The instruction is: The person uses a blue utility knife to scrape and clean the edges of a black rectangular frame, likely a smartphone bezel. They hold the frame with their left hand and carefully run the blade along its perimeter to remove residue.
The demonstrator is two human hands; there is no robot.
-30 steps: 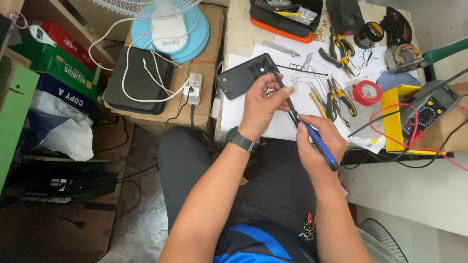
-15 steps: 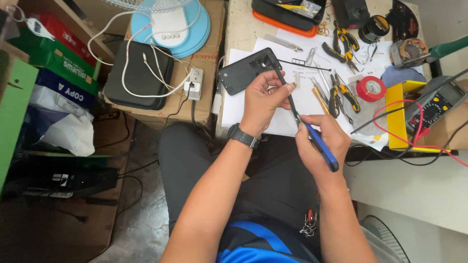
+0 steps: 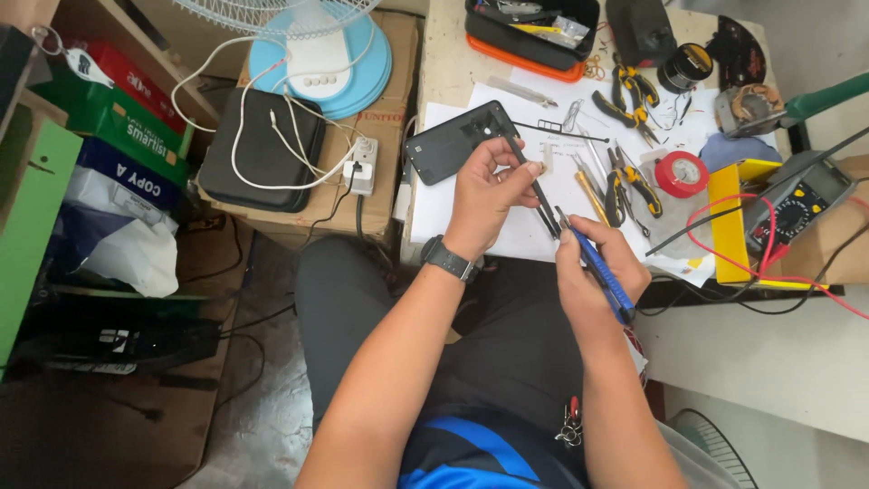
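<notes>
With the left hand [image 3: 489, 190] pinching the dark phone [image 3: 457, 140] steady above the worktop's [image 3: 444, 54] front edge, keep the blue screwdriver [image 3: 597, 272], gripped in the right hand [image 3: 593, 281], square to the work.

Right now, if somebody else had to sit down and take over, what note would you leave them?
Left hand: holds a thin black strip above the white paper.
Right hand: grips a blue-handled tool, tip at the strip's lower end.
Opened black phone lies on the desk, back cover off. Pliers and red tape roll sit to the right.
Done: phone opened.
Left: strip not yet on the phone.
</notes>
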